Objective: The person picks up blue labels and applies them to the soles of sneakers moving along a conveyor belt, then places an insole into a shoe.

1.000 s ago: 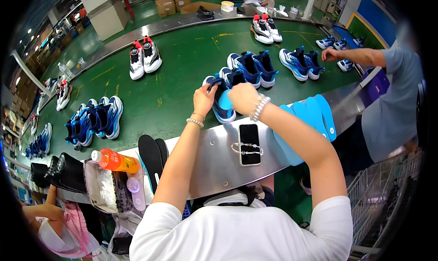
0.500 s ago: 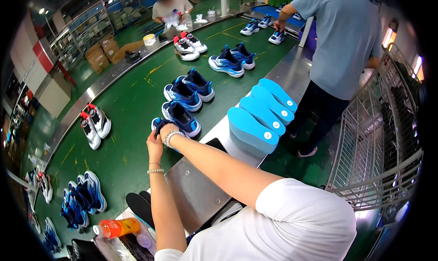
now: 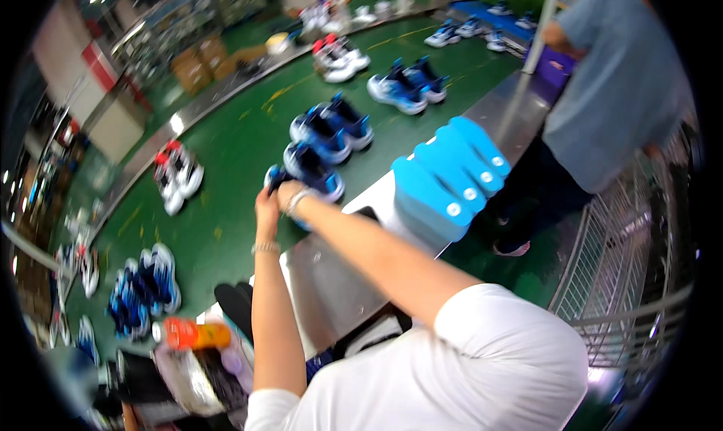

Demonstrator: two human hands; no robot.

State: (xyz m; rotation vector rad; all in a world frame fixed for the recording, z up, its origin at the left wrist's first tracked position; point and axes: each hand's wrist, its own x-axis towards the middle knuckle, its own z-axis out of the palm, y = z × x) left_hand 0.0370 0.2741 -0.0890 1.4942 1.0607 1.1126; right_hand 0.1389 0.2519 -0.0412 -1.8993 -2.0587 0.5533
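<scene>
Both of my hands are on a navy-blue sneaker (image 3: 277, 176) at the near edge of the green work surface. My left hand (image 3: 266, 207) pinches its upper edge from the left. My right hand (image 3: 289, 196) grips beside it, fingers closed and close to the left ones. Much of the sneaker is hidden behind my hands and right forearm. Its matching blue sneaker (image 3: 312, 171) stands just beyond, to the right. A bare metal plate (image 3: 324, 269) lies below my forearms.
Bright blue insoles (image 3: 425, 182) stand in stacks at right. Pairs of blue sneakers (image 3: 331, 130) and red-white sneakers (image 3: 178, 176) sit along the green surface (image 3: 233, 152). An orange bottle (image 3: 197, 334) lies at lower left. A co-worker (image 3: 614, 85) stands by a wire cart (image 3: 602, 258).
The whole view has shifted, with some blur. My hands stay closed on the sneaker. At the far right, the co-worker's hand has left the sneakers and drawn back toward the body.
</scene>
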